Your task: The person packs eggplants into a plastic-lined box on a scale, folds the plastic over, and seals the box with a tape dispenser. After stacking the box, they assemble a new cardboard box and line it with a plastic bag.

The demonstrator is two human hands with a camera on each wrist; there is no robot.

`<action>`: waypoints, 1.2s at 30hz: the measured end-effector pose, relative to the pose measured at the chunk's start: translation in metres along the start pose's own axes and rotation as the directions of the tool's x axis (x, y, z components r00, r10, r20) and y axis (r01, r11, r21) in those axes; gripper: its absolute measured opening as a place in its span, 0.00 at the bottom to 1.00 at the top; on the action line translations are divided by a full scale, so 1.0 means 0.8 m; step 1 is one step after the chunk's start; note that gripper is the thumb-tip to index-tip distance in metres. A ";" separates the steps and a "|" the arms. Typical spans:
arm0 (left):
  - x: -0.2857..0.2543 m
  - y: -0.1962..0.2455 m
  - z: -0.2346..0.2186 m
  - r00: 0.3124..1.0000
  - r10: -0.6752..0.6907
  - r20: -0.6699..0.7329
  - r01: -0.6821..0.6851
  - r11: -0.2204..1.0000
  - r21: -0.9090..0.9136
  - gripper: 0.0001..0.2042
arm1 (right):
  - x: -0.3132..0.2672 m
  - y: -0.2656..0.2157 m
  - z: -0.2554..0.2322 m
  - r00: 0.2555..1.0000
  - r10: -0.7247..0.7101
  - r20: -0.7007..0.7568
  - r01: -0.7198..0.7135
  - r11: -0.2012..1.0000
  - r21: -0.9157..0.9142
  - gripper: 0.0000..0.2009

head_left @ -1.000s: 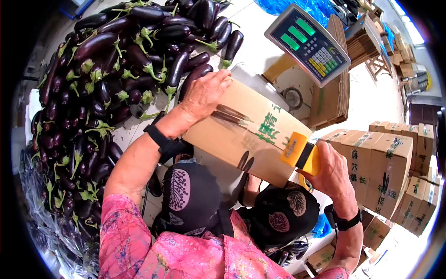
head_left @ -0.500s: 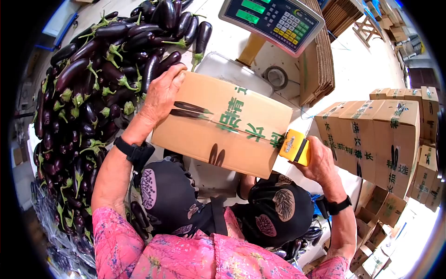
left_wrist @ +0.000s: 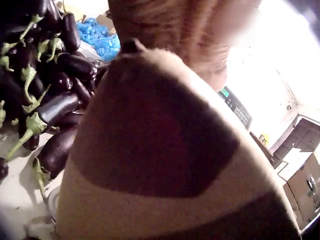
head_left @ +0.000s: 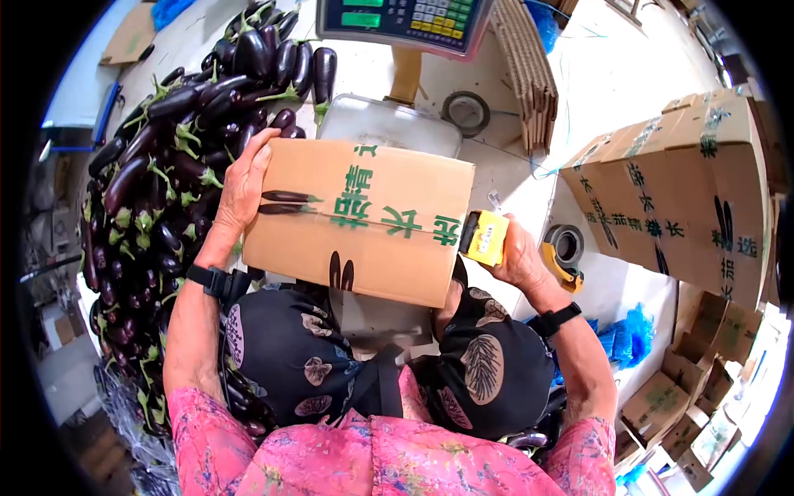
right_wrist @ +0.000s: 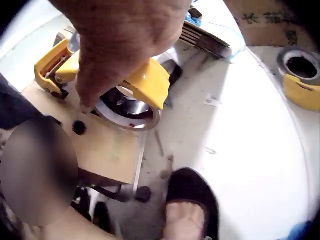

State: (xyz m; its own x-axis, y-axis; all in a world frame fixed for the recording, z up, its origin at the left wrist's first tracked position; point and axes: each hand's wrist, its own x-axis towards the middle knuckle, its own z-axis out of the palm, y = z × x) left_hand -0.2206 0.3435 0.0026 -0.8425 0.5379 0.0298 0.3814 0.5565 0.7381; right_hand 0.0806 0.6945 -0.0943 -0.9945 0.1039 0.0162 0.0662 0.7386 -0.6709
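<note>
A cardboard carton (head_left: 314,248) with green print and eggplant pictures lies across the front of me, above the knees. My left hand (head_left: 243,183) holds its left end, with fingertips at the far left corner. In the left wrist view the palm (left_wrist: 175,30) is against the carton's shaded end (left_wrist: 150,125). My right hand (head_left: 521,255) grips a yellow tape dispenser (head_left: 485,238), just off the carton's right end. The right wrist view shows the dispenser's tape roll (right_wrist: 131,111) below the hand, close over the cardboard.
Many eggplants (head_left: 178,149) are heaped at the left. Beyond the carton stands a scale with a display (head_left: 401,21) and metal platform (head_left: 389,120). A tape roll (head_left: 465,113) and second dispenser (head_left: 566,248) lie to the right, near stacked cartons (head_left: 662,190) and flattened cardboard (head_left: 525,78).
The dispenser has come away from the carton's right end and turned in my right hand. My left hand keeps its hold. The head view has shifted, bringing the second dispenser into sight.
</note>
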 end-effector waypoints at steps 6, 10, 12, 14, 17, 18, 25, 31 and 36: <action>-0.003 0.013 0.001 0.999 -0.036 0.018 0.036 0.999 -0.008 0.19 | -0.053 0.070 0.031 0.993 0.116 -0.026 -0.118 0.987 -0.111 0.24; 0.000 0.003 0.000 1.000 0.002 0.024 -0.003 0.999 0.033 0.19 | -0.080 0.085 0.016 0.984 0.178 0.009 -0.172 0.960 -0.223 0.22; 0.000 -0.004 0.002 1.000 -0.020 0.013 0.020 0.999 0.031 0.20 | -0.088 0.075 0.022 0.968 0.249 0.031 -0.230 0.929 -0.290 0.20; 0.002 -0.005 0.000 1.000 -0.006 0.030 0.004 0.997 0.078 0.20 | -0.058 0.043 0.021 0.941 0.326 0.088 -0.270 0.882 -0.386 0.20; 0.001 -0.010 0.000 0.999 0.021 0.027 -0.023 0.998 0.063 0.20 | -0.007 -0.005 0.019 0.894 0.428 0.136 -0.310 0.807 -0.502 0.20; 0.001 -0.008 0.001 0.999 0.003 0.033 -0.005 0.999 0.052 0.20 | 0.004 -0.016 0.023 0.902 0.417 0.106 -0.315 0.808 -0.498 0.19; -0.005 -0.013 0.004 1.000 -0.021 0.010 0.022 0.994 -0.108 0.18 | 0.039 -0.006 0.092 0.974 0.026 0.225 0.189 0.454 -0.870 0.18; -0.001 -0.008 0.004 0.943 0.333 0.015 -0.275 0.752 0.599 0.20 | 0.039 0.003 -0.012 0.936 0.345 0.063 -0.265 0.813 -0.518 0.23; -0.005 0.056 0.062 0.734 0.610 0.299 -0.643 0.484 0.593 0.22 | 0.098 -0.135 -0.050 0.872 -0.038 -0.489 0.011 0.998 -0.057 0.18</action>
State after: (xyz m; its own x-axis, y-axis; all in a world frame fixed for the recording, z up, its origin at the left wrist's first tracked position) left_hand -0.1815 0.3980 0.0022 -0.2724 0.9234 0.2706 0.9523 0.2989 -0.0613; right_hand -0.0013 0.6498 0.0091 -0.8294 0.3881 0.4019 0.0594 0.7765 -0.6273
